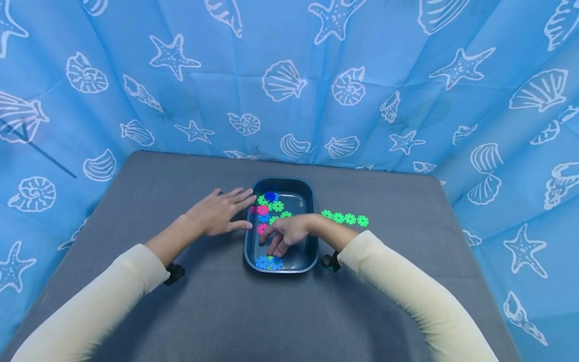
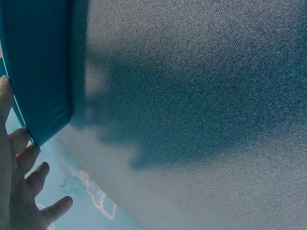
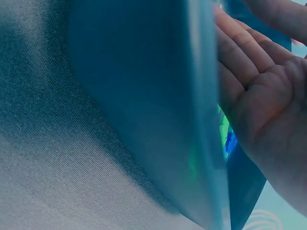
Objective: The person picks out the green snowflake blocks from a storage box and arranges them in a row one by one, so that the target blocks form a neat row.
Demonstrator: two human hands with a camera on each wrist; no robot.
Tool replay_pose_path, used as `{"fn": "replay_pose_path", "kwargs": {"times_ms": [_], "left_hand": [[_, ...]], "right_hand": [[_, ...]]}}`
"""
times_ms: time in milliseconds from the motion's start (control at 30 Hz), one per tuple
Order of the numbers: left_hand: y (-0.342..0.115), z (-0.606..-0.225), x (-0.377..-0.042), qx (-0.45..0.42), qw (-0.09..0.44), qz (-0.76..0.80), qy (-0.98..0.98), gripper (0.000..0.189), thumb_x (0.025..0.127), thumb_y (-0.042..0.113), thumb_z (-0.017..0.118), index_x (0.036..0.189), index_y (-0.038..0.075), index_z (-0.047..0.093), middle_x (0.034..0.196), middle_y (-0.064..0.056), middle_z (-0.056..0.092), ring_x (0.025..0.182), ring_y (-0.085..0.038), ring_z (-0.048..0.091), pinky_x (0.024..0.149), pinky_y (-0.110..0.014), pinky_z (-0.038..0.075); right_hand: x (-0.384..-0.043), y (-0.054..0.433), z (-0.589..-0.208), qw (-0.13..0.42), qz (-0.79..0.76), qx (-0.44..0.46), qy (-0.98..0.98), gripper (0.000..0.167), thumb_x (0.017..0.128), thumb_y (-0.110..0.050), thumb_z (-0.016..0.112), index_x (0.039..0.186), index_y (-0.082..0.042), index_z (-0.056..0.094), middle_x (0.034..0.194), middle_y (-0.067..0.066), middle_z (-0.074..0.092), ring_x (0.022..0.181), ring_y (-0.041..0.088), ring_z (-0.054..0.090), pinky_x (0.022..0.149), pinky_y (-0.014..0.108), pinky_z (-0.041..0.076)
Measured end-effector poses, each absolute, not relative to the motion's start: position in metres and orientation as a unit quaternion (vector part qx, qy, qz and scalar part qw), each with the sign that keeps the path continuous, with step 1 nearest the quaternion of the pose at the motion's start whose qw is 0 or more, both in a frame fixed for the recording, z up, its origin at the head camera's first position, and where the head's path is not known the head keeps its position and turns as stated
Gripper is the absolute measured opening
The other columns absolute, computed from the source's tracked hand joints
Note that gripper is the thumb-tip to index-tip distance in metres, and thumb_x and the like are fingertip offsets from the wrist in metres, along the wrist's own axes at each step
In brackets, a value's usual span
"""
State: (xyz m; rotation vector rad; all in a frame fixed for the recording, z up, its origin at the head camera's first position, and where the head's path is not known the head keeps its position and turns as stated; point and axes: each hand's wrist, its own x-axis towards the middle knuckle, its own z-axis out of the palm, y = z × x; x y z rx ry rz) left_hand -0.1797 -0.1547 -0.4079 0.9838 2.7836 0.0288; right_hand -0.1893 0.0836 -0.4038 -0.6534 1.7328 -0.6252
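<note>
A dark blue tray [image 1: 297, 202] stands on the table, with notched plastic discs in pink [image 1: 262, 209], green [image 1: 278, 206] and blue [image 1: 262, 262] along its left side and near end. My left hand [image 1: 221, 211] lies at the tray's left rim, fingers spread; the left wrist view shows those fingertips [image 2: 32, 149] right at the edge. Inside the tray, my right hand [image 1: 289, 232] reaches down over the discs, fingers slightly bent and apart. The tray wall [image 3: 139, 86] hides its fingertips in the right wrist view.
Several green discs [image 1: 350, 218] form a row on the grey table [image 1: 398, 251], right of the tray. A blue curtain [image 1: 289, 125] with white shell and starfish prints hangs behind the table and at its sides. Black wrist straps show beneath both sleeves.
</note>
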Motion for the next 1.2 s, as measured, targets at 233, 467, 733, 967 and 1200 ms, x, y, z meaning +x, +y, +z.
{"fn": "replay_pose_path", "kwargs": {"times_ms": [233,467,733,967,1200], "left_hand": [[-0.155,-0.406,-0.179,0.331,0.094,0.008,0.939,0.080,0.096,0.063,0.051,0.156,0.015,0.034,0.162,-0.010,0.027,0.148,-0.034,0.027,0.110,-0.067,0.026],[-0.155,-0.407,-0.180,0.332,0.096,0.010,0.938,0.079,0.096,0.063,0.050,0.157,0.015,0.033,0.162,-0.010,0.026,0.148,-0.034,0.027,0.110,-0.067,0.026],[-0.155,-0.405,-0.179,0.334,0.094,0.012,0.938,0.079,0.096,0.063,0.051,0.156,0.015,0.035,0.162,-0.010,0.027,0.147,-0.035,0.028,0.110,-0.068,0.027],[-0.155,-0.406,-0.179,0.334,0.093,0.012,0.938,0.078,0.096,0.062,0.051,0.156,0.015,0.035,0.162,-0.010,0.028,0.148,-0.034,0.027,0.110,-0.067,0.027],[-0.155,-0.408,-0.179,0.338,0.086,0.006,0.937,0.078,0.096,0.061,0.052,0.156,0.014,0.035,0.161,-0.011,0.029,0.147,-0.035,0.029,0.109,-0.067,0.028]], "right_hand": [[-0.186,0.081,-0.403,0.574,-0.272,-0.271,0.723,0.057,0.096,-0.006,0.066,0.148,-0.005,0.042,0.119,0.006,0.071,0.113,0.014,0.066,0.112,0.044,0.038],[-0.189,0.081,-0.415,0.583,-0.260,-0.284,0.715,0.058,0.095,-0.011,0.069,0.147,-0.009,0.044,0.121,0.005,0.070,0.116,0.015,0.064,0.114,0.045,0.034],[-0.227,0.090,-0.514,0.623,-0.300,-0.305,0.654,0.060,0.087,-0.029,0.079,0.140,-0.031,0.050,0.117,-0.003,0.073,0.114,0.009,0.065,0.114,0.044,0.032],[-0.207,0.080,-0.477,0.620,-0.260,-0.308,0.673,0.059,0.094,-0.020,0.070,0.146,-0.025,0.044,0.116,-0.006,0.073,0.115,0.007,0.064,0.116,0.040,0.030],[-0.229,0.085,-0.538,0.635,-0.304,-0.312,0.637,0.059,0.086,-0.025,0.079,0.138,-0.033,0.052,0.117,0.001,0.073,0.113,0.014,0.067,0.115,0.043,0.032]]}}
